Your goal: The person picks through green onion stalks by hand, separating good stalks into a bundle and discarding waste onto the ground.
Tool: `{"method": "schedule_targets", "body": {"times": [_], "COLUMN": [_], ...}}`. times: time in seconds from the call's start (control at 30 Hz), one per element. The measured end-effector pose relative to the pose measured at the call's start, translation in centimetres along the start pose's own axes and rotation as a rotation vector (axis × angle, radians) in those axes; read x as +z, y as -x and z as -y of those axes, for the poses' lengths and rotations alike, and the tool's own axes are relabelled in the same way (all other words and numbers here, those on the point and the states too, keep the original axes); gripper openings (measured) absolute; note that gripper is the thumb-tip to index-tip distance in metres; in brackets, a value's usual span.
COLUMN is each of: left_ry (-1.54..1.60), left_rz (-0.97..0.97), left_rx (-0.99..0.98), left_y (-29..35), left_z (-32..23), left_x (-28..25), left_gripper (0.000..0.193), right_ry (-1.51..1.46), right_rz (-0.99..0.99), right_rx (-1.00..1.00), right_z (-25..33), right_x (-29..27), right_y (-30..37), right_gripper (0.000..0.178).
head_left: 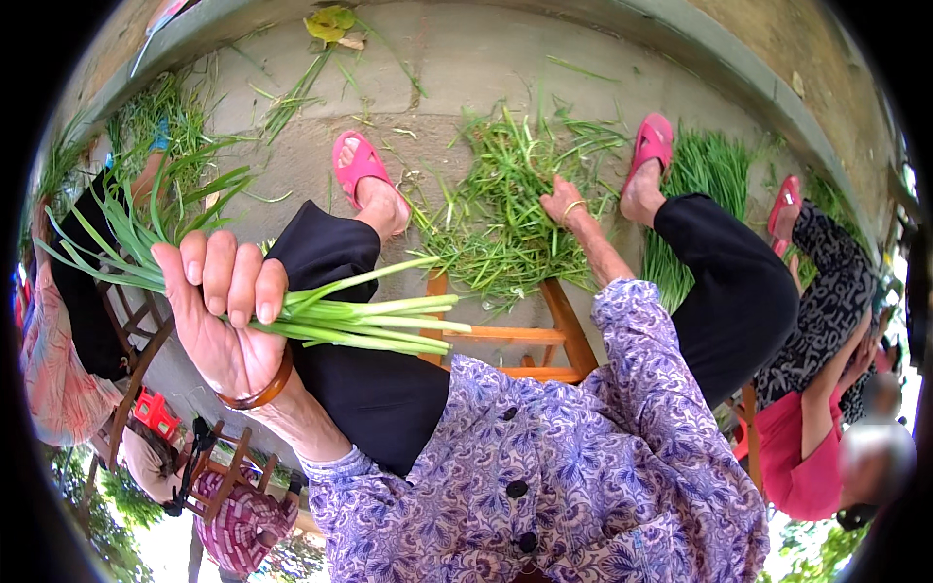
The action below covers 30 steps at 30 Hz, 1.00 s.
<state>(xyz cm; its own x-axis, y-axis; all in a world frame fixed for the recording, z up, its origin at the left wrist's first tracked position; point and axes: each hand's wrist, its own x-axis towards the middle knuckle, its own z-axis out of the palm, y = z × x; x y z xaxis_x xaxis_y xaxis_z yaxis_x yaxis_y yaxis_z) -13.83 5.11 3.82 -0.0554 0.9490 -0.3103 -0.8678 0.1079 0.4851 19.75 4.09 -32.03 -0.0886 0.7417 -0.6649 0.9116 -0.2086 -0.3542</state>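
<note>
My left hand (225, 311), a brown bangle at its wrist, is closed around a bunch of garlic chives (364, 323) raised above my left knee. Pale cut stems point right, and the green leaves (121, 243) fan out to the left. Farther off, my right hand (564, 202) reaches down to a loose heap of green leaves and scraps (501, 233) on the ground between my feet. Its fingers are bent together at the heap's edge; whatever they pinch is too small to make out.
Long chives (714, 175) lie beside my right foot. A low wooden stool (573, 330) stands under the heap's near edge. People sit close on both sides, one in a pink top (802, 457) at right. A concrete kerb (583, 21) curves behind.
</note>
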Motion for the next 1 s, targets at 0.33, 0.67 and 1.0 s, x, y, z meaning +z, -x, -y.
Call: {"method": "schedule_targets", "body": {"times": [0.33,0.67,1.0], "left_ry": [-0.025,-0.042,-0.043], "left_rz": [0.023,0.009,0.017], "left_rx": [-0.035,-0.078,-0.092], "left_y": [-0.7,-1.6,-1.9], "left_z": [1.5,1.8,2.0], "left_x": [0.9,1.9,2.3], "left_gripper": [0.032,0.032,0.031], "right_ry": [0.029,0.302,0.173], "right_rz": [0.093,-0.268,0.037], "right_rx": [-0.031,0.012,0.002], "right_z": [2.3,1.6,0.5], "right_x": [-4.4,-9.6,-3.1], "right_y": [1.0,-5.8,-2.1], "right_gripper": [0.039,0.042,0.042]}}
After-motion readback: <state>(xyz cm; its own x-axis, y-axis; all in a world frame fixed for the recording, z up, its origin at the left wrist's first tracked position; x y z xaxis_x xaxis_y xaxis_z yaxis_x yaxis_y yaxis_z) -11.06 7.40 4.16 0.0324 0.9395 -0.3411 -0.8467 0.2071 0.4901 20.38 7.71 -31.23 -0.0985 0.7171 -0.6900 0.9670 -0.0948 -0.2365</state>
